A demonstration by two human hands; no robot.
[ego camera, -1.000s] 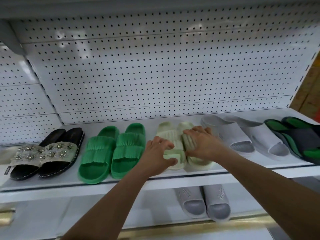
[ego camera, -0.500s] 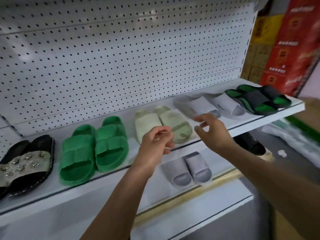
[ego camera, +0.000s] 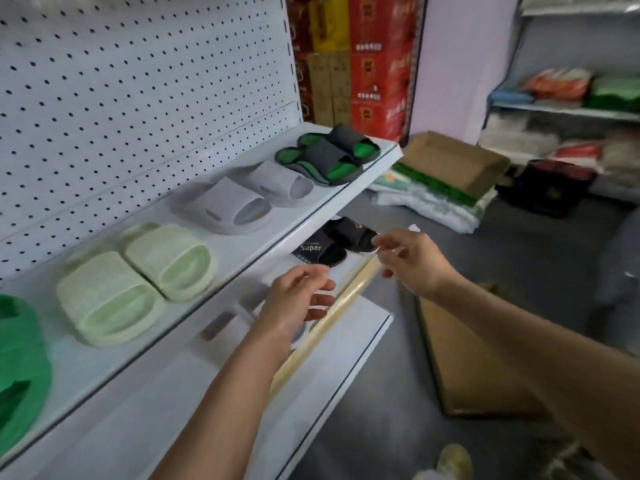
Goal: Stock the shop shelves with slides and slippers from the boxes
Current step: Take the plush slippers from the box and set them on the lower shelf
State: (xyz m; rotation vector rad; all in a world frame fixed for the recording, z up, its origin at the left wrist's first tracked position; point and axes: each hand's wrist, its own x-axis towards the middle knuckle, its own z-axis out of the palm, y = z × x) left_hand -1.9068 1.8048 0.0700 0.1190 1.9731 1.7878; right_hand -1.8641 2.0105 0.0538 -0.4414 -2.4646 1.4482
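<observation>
A pale green pair of slides (ego camera: 138,278) lies side by side on the white shelf (ego camera: 242,251). Further right on it are a light grey pair (ego camera: 249,199) and a black-and-green pair (ego camera: 329,155). A bright green slide (ego camera: 20,368) shows at the left edge. Black slippers (ego camera: 339,242) lie on the shelf below. My left hand (ego camera: 298,303) hovers in front of the shelf edge, fingers loosely curled, holding nothing. My right hand (ego camera: 412,261) is out to the right over the floor, fingers relaxed and empty. An open cardboard box (ego camera: 485,355) stands on the floor under my right forearm.
A white pegboard (ego camera: 138,98) backs the shelf. A wooden strip (ego camera: 329,317) edges the lower shelf. A flattened carton (ego camera: 453,161) lies on packaged goods by the wall. Stacked red and yellow cartons (ego camera: 363,64) stand behind. Another stocked rack (ego camera: 571,109) is at the far right.
Both hands have come off the pale green slides and drawn back from the shelf. My view has swung right, bringing the floor, the boxes and the far rack into sight.
</observation>
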